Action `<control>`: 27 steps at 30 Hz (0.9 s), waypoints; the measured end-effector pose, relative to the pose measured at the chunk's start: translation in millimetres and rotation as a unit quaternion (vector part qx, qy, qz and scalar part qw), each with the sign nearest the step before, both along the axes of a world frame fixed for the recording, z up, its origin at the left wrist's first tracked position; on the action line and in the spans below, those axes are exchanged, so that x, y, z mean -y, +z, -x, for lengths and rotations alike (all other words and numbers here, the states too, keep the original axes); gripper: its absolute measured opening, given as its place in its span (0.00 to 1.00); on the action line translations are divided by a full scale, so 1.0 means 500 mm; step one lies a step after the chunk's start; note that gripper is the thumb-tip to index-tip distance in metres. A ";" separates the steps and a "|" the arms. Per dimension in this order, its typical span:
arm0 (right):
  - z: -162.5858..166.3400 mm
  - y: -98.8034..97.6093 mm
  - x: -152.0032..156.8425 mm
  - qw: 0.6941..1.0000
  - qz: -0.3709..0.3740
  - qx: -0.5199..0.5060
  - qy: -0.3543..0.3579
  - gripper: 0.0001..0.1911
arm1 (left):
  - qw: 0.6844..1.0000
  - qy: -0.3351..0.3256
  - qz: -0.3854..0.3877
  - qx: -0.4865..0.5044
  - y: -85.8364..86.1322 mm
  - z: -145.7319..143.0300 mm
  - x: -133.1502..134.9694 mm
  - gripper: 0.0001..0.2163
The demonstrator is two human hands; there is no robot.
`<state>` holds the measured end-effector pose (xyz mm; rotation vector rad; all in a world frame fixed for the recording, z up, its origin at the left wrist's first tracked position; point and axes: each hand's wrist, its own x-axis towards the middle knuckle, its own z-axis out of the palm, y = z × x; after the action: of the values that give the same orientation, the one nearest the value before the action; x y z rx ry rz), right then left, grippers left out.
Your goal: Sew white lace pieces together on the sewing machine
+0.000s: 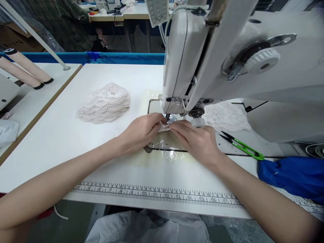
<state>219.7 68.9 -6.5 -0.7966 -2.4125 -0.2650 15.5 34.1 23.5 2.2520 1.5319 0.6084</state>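
Under the needle area of a white sewing machine [184,60], a small piece of white lace [164,128] lies between my two hands. My left hand [143,131] pinches its left side, fingertips close by the presser foot [168,117]. From the right, my right hand [196,137] grips the lace's other side with bent fingers. Most of the piece is hidden by my fingers. Left of the machine lies a stack of scalloped lace pieces [105,103]. More lace [225,116] rests to the right, behind my right hand.
Green-handled thread snips [243,145] lie right of my right hand, beside a blue cloth [291,175]. A printed ruler strip [162,195] runs along the table's front edge. Thread cones [27,69] stand at far left. Across the back, a person in a plaid sleeve [78,13] is partly visible.
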 end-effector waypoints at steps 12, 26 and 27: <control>0.009 0.000 -0.010 0.999 -0.016 -0.012 -0.033 0.15 | 0.995 -0.081 0.049 0.018 0.009 0.025 -0.042 0.13; 0.004 0.029 0.025 0.996 -0.037 0.070 0.052 0.12 | 0.918 -0.072 -0.299 -0.249 -0.034 -0.012 0.059 0.11; 0.004 0.029 0.025 0.995 -0.039 0.069 0.053 0.12 | 0.919 -0.073 -0.295 -0.250 -0.034 -0.011 0.059 0.11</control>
<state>217.5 56.2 7.8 -0.6319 -2.5459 -0.3815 21.1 4.6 6.4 3.1493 1.5085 0.5240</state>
